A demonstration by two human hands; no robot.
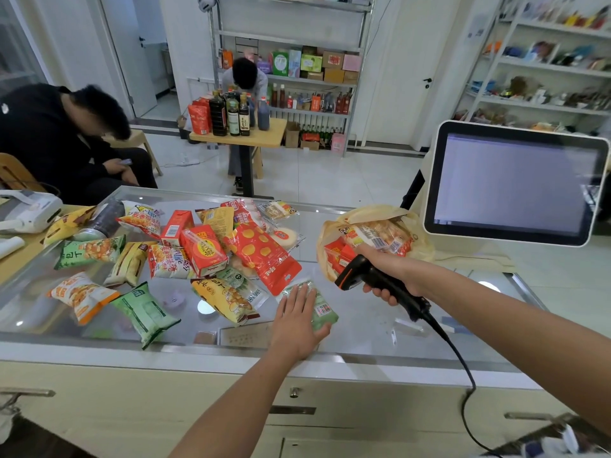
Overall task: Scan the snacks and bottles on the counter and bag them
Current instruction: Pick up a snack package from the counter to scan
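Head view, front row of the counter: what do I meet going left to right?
orange snack pack → dark green pack → yellow pack → left hand flat on a pale green packet → scanner gripped by the right hand

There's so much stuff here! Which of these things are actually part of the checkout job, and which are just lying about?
Part of the job: scanner in the right hand; green packet under the left hand; snacks heaped on the counter; part-filled bag; till screen.

Just lying about: white machine at far left; bottles on the far table; stocked shelves.
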